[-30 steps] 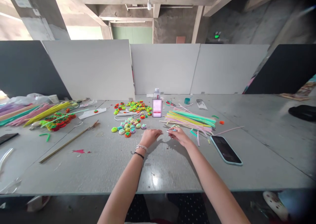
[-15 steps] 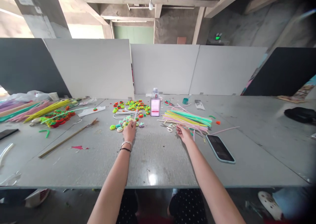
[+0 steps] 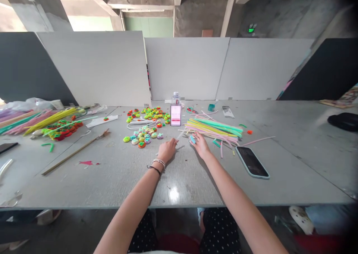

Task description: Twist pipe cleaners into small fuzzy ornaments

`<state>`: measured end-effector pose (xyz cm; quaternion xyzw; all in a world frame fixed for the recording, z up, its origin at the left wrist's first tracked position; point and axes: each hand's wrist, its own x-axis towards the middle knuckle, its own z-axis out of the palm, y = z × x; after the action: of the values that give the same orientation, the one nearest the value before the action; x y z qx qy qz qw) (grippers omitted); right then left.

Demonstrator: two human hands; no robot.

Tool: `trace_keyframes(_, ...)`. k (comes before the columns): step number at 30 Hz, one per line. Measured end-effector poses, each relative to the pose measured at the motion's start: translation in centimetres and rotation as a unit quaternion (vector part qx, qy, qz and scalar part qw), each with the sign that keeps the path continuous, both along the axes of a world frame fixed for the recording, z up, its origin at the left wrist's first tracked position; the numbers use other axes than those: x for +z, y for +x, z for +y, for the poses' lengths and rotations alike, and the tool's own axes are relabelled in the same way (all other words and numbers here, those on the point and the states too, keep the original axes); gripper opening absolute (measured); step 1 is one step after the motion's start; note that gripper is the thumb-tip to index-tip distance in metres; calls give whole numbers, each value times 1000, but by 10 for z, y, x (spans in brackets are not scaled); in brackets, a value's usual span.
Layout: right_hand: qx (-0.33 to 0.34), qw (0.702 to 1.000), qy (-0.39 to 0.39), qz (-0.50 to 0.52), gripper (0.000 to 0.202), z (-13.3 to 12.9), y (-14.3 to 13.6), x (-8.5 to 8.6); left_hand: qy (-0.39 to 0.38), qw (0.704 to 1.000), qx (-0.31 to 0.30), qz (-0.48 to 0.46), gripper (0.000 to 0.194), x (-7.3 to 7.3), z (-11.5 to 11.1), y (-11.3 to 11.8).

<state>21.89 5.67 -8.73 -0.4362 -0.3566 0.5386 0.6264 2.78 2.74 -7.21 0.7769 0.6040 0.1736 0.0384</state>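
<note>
My left hand [image 3: 167, 150] is closed around a thin whitish, translucent stick [image 3: 179, 135] that points up and to the right. Just across from it, my right hand [image 3: 201, 146] pinches a small light-blue piece [image 3: 192, 139] at its fingertips; its exact kind is too small to make out. The hands are close together but apart. Beyond the right hand lies a bundle of yellow, green and pink pipe cleaners [image 3: 214, 129]. Small round pastel pieces [image 3: 144, 134] are gathered left of my left hand.
A labelled bottle [image 3: 176, 114] stands at the back middle. Yellow, green and red pieces [image 3: 156, 113] lie left of it, beside a white cable [image 3: 140, 122]. A phone [image 3: 252, 162] rests on the right, a wooden stick [image 3: 72, 155] on the left. Grey panels [image 3: 187, 67] border the table.
My left hand has moved right, away from the pastel pieces, with the whitish stick. My right hand has shifted slightly left, and a light-blue piece now shows in its fingers. The view has tilted down.
</note>
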Motion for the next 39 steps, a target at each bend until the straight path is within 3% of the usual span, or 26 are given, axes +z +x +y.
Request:
trace_keyframes(6, 39, 997, 63, -19, 43, -4, -10, 5, -31, 997, -66, 10, 31, -3, 0, 1)
trace_keyframes(9, 14, 996, 82, -44, 42, -6, -8, 4, -37, 996, -84, 9, 31, -5, 1, -1)
trace_keyframes(11, -34, 985, 93, -142, 40, -6, -4, 1, -40, 995, -91, 7, 32, -5, 1, -2)
trace_keyframes(15, -150, 924, 119, -331, 37, -4, 5, -6, -41, 994, -100, 2, 33, -5, 2, -3)
trace_keyframes(21, -221, 866, 132, -429, 18, 8, 33, -13, -37, 994, -107, 4, 34, -6, 2, -4)
trace_keyframes(28, -325, 798, 105, -497, 30, 13, 60, -15, -34, 993, -113, 2, 33, -7, -1, -4)
trace_keyframes(35, -311, 674, 149, -653, 43, 27, 60, -11, -28, 993, -111, -5, 32, -7, -1, -4)
trace_keyframes(37, -308, 663, 134, -669, 46, 33, 64, -14, -25, 994, -111, -5, 32, -8, -1, -5)
trace_keyframes(39, -294, 676, 94, -670, 46, 39, 69, -18, -22, 994, -110, -4, 31, -9, 0, -6)
